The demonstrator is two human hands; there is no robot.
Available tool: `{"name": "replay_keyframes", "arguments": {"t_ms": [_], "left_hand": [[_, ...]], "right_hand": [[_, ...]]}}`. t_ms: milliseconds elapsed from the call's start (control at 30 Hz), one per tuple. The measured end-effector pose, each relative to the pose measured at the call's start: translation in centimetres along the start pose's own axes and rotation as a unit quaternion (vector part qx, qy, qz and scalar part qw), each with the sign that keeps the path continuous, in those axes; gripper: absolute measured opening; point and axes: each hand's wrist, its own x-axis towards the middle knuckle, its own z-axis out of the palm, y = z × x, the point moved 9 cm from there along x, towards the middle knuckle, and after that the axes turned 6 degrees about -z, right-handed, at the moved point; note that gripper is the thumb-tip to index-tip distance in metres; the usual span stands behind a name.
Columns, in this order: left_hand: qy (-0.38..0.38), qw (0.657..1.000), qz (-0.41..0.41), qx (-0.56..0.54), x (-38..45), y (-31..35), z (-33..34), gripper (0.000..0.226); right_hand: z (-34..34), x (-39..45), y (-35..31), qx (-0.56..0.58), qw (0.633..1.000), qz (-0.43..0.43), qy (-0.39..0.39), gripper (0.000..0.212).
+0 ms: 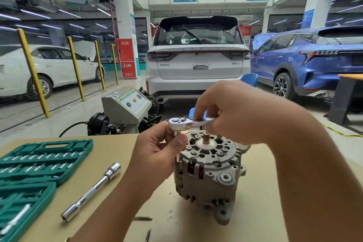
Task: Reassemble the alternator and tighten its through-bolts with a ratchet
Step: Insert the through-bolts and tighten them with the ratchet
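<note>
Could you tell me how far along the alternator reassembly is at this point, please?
Done: the alternator stands on the table with its housing halves closed. In hand: the right hand holds the ratchet handle while the left hand steadies its head over the housing's left edge. Left: at least two loose bolts lie on the table; how tight any bolt is cannot be seen.

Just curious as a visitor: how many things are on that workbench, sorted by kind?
Grey cast-metal alternator: 1
Chrome ratchet, held by both the left hand and the right hand: 1
Long chrome extension bar with sockets: 1
Open green plastic tool case: 1
Small loose dark bolts: 2
Total: 6
</note>
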Motion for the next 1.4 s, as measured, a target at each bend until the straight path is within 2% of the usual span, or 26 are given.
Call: {"name": "replay_keyframes", "arguments": {"t_ms": [33, 100, 133, 233, 300, 367, 400, 500, 567, 633, 667, 733, 833, 900, 933, 1033, 1100, 1200, 1267, 1333, 1400], "left_hand": [[-0.008, 1.000, -0.006, -0.007, 0.0, 0.0, 0.0, 0.018], [-0.016, 1.000, -0.015, -0.021, 0.0, -0.2, 0.1, 0.028], [-0.017, 0.999, -0.015, -0.024, 0.0, -0.3, 0.1, 0.025], [-0.024, 0.999, -0.007, -0.023, 0.1, -0.3, 0.3, 0.009], [-0.029, 0.999, -0.015, -0.026, 0.1, -0.4, 0.3, 0.008], [-0.035, 0.999, -0.018, -0.029, 0.0, -0.4, 0.3, 0.007], [-0.039, 0.999, -0.018, -0.028, 0.0, -0.4, 0.3, 0.007], [-0.051, 0.998, -0.014, -0.031, -0.1, -0.3, 0.5, 0.007], [-0.064, 0.997, -0.009, -0.032, -0.2, -0.3, 0.8, 0.008], [-0.071, 0.997, -0.011, -0.030, -0.3, -0.3, 1.1, 0.009], [-0.069, 0.997, -0.015, -0.029, -0.4, -0.5, 1.2, 0.010], [-0.054, 0.998, -0.022, -0.032, -0.4, -0.6, 1.6, 0.010], [-0.022, 1.000, -0.017, -0.014, -0.5, -0.3, 2.1, 0.011], [-0.026, 1.000, -0.009, -0.006, -0.7, 0.0, 2.5, 0.012], [-0.040, 0.999, -0.007, -0.008, -0.8, 0.2, 2.8, 0.012], [-0.084, 0.996, -0.019, -0.017, -1.0, 0.4, 3.3, 0.013], [-0.099, 0.994, -0.026, -0.022, -1.0, 0.4, 3.4, 0.014], [-0.109, 0.994, -0.025, -0.019, -1.0, 0.7, 3.5, 0.012], [-0.109, 0.994, -0.010, -0.016, -1.2, 1.0, 3.6, 0.010], [-0.108, 0.994, -0.003, -0.013, -1.2, 0.9, 3.4, 0.016], [-0.116, 0.993, -0.001, 0.002, -1.1, 0.8, 3.4, 0.014]], "right_hand": [[0.1, 0.3, 0.3, -0.017, 1.000, 0.013, 0.009, 0.028], [0.3, 0.5, 0.0, -0.051, 0.998, 0.009, 0.018, 0.013], [0.4, 0.4, -0.3, -0.047, 0.999, -0.001, 0.011, 0.011], [0.5, -0.4, -1.3, -0.021, 0.999, -0.031, -0.038, 0.024], [0.0, -0.6, -1.1, 0.000, 0.999, -0.029, -0.031, 0.013], [0.0, -0.1, -0.3, -0.016, 1.000, -0.012, -0.006, 0.028], [0.1, 0.2, -0.2, -0.022, 1.000, -0.002, 0.003, 0.028], [0.5, 0.3, -1.0, -0.014, 1.000, -0.014, 0.008, 0.009], [0.8, 0.2, -1.7, -0.019, 0.999, -0.035, -0.019, 0.024], [0.6, 0.1, -1.8, -0.039, 0.998, -0.047, -0.019, 0.016], [0.4, 0.1, -1.4, -0.028, 0.999, -0.044, -0.016, 0.009], [0.4, 0.3, -0.3, 0.002, 0.999, -0.029, -0.018, 0.008], [0.7, 0.8, 0.3, -0.038, 0.998, -0.034, -0.021, 0.009], [1.0, 0.9, 0.0, -0.052, 0.997, -0.051, -0.030, 0.003], [1.0, 0.7, -0.2, -0.042, 0.997, -0.057, -0.035, 0.006], [1.0, 0.3, -0.3, -0.009, 0.997, -0.050, -0.057, 0.033], [0.8, 0.4, -0.2, -0.009, 0.998, -0.040, -0.037, 0.039], [0.9, 0.5, -0.6, -0.049, 0.998, -0.038, -0.021, 0.022], [0.9, 0.2, -1.1, -0.060, 0.996, -0.047, -0.038, 0.010], [0.7, -0.5, -1.5, -0.068, 0.995, -0.052, -0.057, 0.021], [0.3, -0.6, -1.6, -0.051, 0.996, -0.051, -0.051, 0.013]]}}
